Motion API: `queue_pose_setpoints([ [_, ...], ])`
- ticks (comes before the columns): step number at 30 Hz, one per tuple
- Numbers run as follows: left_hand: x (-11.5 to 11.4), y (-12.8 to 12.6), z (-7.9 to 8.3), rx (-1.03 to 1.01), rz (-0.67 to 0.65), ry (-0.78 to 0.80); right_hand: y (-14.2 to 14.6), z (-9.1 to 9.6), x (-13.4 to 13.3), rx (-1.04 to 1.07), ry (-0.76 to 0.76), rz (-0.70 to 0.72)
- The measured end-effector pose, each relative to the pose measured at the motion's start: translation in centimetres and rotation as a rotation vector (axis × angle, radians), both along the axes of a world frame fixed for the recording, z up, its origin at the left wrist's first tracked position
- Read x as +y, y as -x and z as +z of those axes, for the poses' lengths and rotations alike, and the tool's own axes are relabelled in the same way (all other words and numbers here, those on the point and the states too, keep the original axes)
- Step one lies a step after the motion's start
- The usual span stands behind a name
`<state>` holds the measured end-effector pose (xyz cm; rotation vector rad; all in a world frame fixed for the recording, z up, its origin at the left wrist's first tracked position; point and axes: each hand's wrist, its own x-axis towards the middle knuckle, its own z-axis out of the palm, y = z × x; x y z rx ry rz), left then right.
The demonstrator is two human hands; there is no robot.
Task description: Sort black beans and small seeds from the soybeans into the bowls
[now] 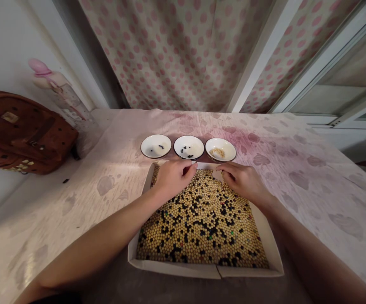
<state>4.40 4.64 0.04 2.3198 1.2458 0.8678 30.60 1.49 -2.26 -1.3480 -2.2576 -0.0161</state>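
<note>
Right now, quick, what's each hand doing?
Left hand: fingers pinched together, whether holding anything cannot be told.
Right hand: fingers curled, whether holding anything cannot be told.

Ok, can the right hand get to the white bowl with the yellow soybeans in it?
Probably yes. The right hand rests just below that white bowl, by the top edge of the cardboard tray, and nothing seems to stand between them. The left hand is off to the other side.
</note>
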Motion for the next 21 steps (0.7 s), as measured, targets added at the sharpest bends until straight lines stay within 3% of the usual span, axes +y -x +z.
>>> queue_pose_setpoints([
  [12, -0.01, 0.00, 0.01, 0.002, -0.005, -0.026, 0.33, 0.17, -0.01, -0.092, 0.094, -0.058],
  [21, 0.00, 0.02, 0.00, 0.009, 0.000, -0.013, 0.12, -0.12, 0.06, -0.149, 0.142, -0.023],
])
